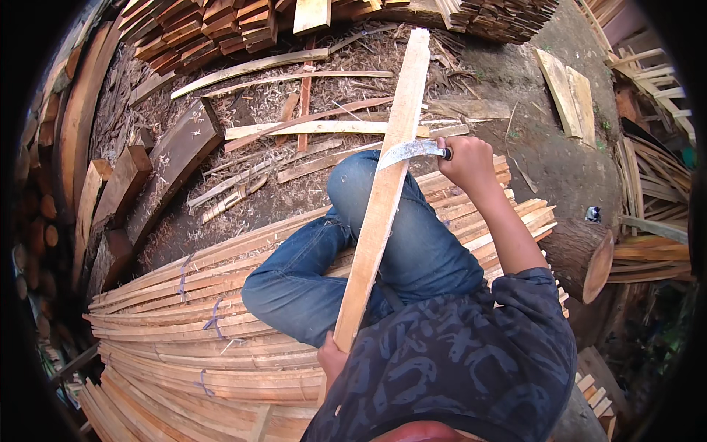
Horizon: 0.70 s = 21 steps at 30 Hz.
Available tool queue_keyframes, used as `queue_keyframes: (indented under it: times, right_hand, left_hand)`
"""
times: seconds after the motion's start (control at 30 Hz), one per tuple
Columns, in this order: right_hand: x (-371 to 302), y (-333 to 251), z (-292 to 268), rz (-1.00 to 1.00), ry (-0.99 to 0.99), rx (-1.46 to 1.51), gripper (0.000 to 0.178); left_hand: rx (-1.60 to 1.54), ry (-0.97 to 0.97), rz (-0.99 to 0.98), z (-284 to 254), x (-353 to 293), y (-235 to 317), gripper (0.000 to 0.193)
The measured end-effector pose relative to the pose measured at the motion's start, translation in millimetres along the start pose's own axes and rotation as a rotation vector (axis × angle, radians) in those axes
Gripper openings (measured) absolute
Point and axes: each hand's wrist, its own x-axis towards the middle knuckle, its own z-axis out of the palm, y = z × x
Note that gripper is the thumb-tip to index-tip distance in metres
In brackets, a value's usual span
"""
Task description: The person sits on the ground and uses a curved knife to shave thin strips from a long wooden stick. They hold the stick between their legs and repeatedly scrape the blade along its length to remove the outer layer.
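Note:
A long, pale wooden plank (379,221) slants across my bent legs in blue jeans, resting over one thigh. My left hand (333,359) is closed around its near end, close to my body. In my closed right hand (469,163) is the dark handle of a curved knife (407,152). Its worn, silvery blade lies across the plank's upper part, just past my knee. The plank's far end is rough and splintered. Most of the knife's handle is hidden by my fingers.
I sit on tied bundles of wooden strips (213,317). Thick dark beams (173,166) lie at the left, stacked lumber (206,33) at the far side. Loose slats (294,129) and shavings litter the ground ahead. At the right are a cut log (585,258) and two boards (567,96).

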Motion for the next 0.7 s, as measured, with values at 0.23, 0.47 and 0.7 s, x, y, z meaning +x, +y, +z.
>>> queue_keyframes:
  times: [0.23, 0.47, 0.7]
  right_hand:
    - [8.2, -5.9, -11.0, 0.032, -0.086, -0.188, 0.014]
    - [31.1, 7.3, -10.3, -0.086, -0.137, -0.302, 0.012]
    - [79.7, 28.1, -13.4, -0.037, 0.013, -0.348, 0.016]
  left_hand:
    - [0.1, 0.094, -0.004, 9.7, -3.5, -1.9, 0.055]
    - [0.171, 0.211, 0.018, 27.7, -7.1, -18.8, 0.06]
    - [0.16, 0.297, 0.092, 38.2, -6.0, -34.6, 0.06]
